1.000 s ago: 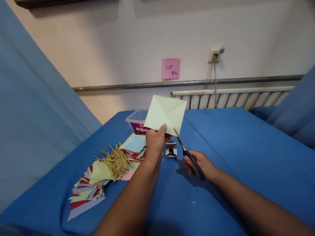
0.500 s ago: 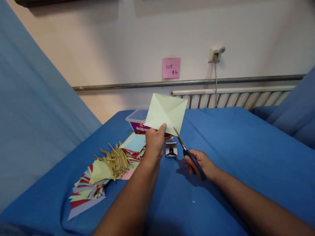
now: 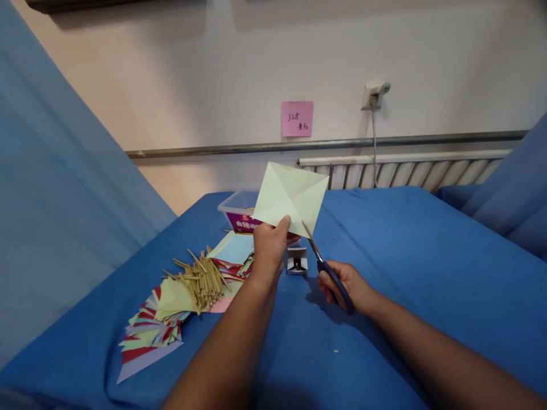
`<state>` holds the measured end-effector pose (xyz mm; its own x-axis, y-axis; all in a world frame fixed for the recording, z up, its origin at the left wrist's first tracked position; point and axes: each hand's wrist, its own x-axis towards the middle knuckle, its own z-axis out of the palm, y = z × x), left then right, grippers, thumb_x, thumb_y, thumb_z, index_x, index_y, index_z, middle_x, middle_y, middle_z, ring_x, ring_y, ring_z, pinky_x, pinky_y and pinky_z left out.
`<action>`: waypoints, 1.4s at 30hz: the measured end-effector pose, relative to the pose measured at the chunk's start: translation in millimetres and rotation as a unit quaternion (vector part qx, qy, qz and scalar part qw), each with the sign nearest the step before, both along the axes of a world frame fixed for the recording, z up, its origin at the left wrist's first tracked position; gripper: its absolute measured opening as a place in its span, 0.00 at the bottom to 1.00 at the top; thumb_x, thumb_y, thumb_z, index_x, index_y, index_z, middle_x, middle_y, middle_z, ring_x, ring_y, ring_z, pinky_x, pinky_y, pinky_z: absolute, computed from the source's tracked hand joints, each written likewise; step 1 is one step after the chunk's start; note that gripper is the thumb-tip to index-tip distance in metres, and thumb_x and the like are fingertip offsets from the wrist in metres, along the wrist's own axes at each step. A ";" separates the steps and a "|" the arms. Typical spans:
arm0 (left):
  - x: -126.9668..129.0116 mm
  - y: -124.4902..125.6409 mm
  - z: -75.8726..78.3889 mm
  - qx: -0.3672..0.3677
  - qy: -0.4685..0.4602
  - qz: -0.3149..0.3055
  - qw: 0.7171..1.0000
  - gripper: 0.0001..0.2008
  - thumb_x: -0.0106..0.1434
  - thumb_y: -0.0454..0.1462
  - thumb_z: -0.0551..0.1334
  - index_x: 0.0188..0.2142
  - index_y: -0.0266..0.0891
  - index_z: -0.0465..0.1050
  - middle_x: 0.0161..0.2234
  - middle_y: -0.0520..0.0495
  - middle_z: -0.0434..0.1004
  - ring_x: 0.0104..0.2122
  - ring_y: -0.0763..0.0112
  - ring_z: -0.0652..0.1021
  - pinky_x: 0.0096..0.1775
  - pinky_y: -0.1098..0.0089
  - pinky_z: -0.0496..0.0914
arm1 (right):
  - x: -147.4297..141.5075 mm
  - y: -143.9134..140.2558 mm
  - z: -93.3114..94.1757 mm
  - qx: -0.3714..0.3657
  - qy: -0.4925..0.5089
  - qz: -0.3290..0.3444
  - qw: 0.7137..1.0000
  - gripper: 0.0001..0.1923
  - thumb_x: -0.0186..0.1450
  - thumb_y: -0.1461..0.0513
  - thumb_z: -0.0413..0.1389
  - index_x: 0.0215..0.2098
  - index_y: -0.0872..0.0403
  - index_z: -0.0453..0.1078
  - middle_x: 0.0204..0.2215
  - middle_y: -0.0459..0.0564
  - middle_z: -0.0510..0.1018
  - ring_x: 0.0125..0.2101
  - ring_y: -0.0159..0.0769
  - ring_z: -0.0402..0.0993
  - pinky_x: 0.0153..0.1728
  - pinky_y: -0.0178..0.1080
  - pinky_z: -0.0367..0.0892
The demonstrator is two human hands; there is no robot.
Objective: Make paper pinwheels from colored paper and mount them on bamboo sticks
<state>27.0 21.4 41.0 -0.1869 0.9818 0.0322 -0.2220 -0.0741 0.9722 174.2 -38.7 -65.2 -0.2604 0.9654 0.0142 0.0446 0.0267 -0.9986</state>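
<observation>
Between the thumb and fingers of my left hand [image 3: 273, 245] is a square of pale green paper [image 3: 293, 193], creased along its diagonals and held up above the table. My right hand [image 3: 344, 285] is closed around the dark blue handles of a pair of scissors [image 3: 337, 285]. The blades lie at the paper's lower right corner, their tip pointing in toward the creased centre. Just below the paper, a small white open box [image 3: 297, 261] with dark shiny bits inside stands on the table. The fingers behind the paper are partly hidden.
A blue cloth covers the table [image 3: 410, 273]. Left of my arm lie a pile of short brown sticks [image 3: 207, 285], fanned cut coloured papers [image 3: 149, 330] and a stack of paper squares [image 3: 235, 249]. Behind them stands a clear plastic tub [image 3: 239, 210]. Blue curtains [image 3: 64, 199] flank the table.
The paper and my left hand have shifted very slightly to the right. The scissors remain at the lower right corner, their handles a touch further left.
</observation>
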 end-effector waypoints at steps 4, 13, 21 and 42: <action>0.9 1.6 -2.9 0.003 0.003 -0.002 1.000 0.14 0.47 0.40 0.68 0.30 0.29 0.76 0.25 0.42 0.78 0.23 0.65 0.78 0.26 0.66 0.75 | 0.1 0.3 -2.4 -0.007 0.013 -0.003 1.000 0.22 0.61 0.43 0.55 0.28 0.54 0.64 0.17 0.42 0.69 0.15 0.26 0.64 0.18 0.31 0.60; 1.7 0.8 -5.0 0.014 0.004 -0.008 1.000 0.13 0.48 0.39 0.67 0.30 0.30 0.76 0.24 0.43 0.78 0.22 0.65 0.78 0.26 0.66 0.75 | 1.3 -0.4 4.3 -0.007 0.017 0.002 1.000 0.23 0.59 0.43 0.56 0.27 0.54 0.63 0.18 0.41 0.68 0.15 0.26 0.64 0.16 0.30 0.58; -0.6 4.9 -5.5 0.005 0.018 0.000 1.000 0.13 0.47 0.40 0.67 0.28 0.29 0.75 0.22 0.44 0.77 0.21 0.67 0.77 0.26 0.66 0.75 | 0.1 0.4 1.5 -0.011 0.017 -0.001 1.000 0.22 0.60 0.45 0.56 0.26 0.54 0.63 0.17 0.41 0.67 0.14 0.26 0.64 0.15 0.30 0.57; -1.4 5.1 -12.1 0.014 0.064 -0.009 0.998 0.13 0.49 0.41 0.66 0.29 0.31 0.77 0.25 0.43 0.78 0.21 0.66 0.77 0.26 0.66 0.75 | 0.5 -0.8 4.5 -0.016 0.020 -0.005 1.000 0.24 0.59 0.42 0.56 0.26 0.54 0.63 0.18 0.41 0.68 0.16 0.26 0.64 0.18 0.31 0.61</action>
<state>25.6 26.4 28.9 -0.1610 0.9836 0.0815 -0.0979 -0.0981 0.9903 174.7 -39.5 -60.7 -0.2508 0.9680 -0.0063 0.0051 -0.0052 -1.0000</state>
